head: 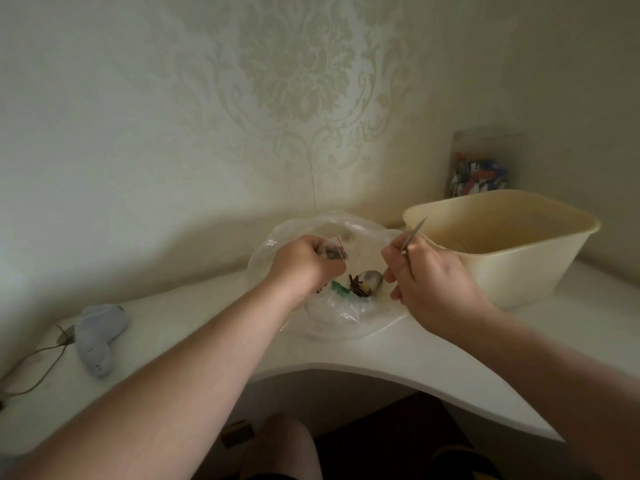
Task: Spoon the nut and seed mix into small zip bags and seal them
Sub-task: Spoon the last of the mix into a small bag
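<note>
A large clear plastic bag [360, 233] lies open on the white table [398, 355] with dark bits of nut and seed mix [358, 288] and a green scrap at its bottom. My right hand [429, 275] grips a metal spoon [372, 278] by its handle, the bowl down in the mix. My left hand [304, 263] holds a small zip bag [90, 251] with a red seal line, partly filled, just left of the spoon.
A cream plastic tub [512, 251] stands right of the big bag. Behind it, against the wall, is a clear jar [479, 168] of colourful bits. A pale blue cloth [97, 336] and a thin cable [41, 365] lie at the table's left. The table edge curves inward near me.
</note>
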The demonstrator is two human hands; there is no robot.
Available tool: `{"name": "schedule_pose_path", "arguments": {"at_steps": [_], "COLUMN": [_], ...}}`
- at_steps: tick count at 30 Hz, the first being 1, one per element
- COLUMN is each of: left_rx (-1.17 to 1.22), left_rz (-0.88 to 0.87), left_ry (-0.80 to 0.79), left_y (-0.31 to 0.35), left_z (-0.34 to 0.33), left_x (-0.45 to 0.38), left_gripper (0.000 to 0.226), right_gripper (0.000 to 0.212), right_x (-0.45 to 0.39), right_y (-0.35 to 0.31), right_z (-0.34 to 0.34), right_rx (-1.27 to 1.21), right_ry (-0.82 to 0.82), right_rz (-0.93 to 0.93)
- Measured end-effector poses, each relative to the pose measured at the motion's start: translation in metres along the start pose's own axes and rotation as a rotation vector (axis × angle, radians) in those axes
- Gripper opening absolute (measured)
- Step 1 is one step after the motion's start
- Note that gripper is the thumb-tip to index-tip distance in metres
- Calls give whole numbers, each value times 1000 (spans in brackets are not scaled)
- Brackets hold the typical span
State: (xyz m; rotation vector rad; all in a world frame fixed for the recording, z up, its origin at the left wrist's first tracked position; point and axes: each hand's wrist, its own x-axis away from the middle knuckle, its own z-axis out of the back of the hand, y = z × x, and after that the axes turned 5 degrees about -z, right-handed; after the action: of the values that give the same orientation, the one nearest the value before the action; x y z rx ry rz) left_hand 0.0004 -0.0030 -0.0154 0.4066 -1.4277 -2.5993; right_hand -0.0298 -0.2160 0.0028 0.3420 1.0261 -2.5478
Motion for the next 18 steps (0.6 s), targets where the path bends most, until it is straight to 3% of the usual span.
{"name": "schedule_pose_path", "arguments": {"at_steps": [7,18], "left_rx": [-21,33], "left_rz": [25,0], "left_ry": [-45,13], "left_y": [-14,-29], "left_z": [-3,1], "left_x": [4,7], "left_gripper": [18,21], "right_gripper": [19,26], "right_x": [7,9], "right_y": [8,-8], "right_z": [-6,4], "right_rx": [-175,-336], "right_ry": [67,121], "right_rz": [-72,-141]}}
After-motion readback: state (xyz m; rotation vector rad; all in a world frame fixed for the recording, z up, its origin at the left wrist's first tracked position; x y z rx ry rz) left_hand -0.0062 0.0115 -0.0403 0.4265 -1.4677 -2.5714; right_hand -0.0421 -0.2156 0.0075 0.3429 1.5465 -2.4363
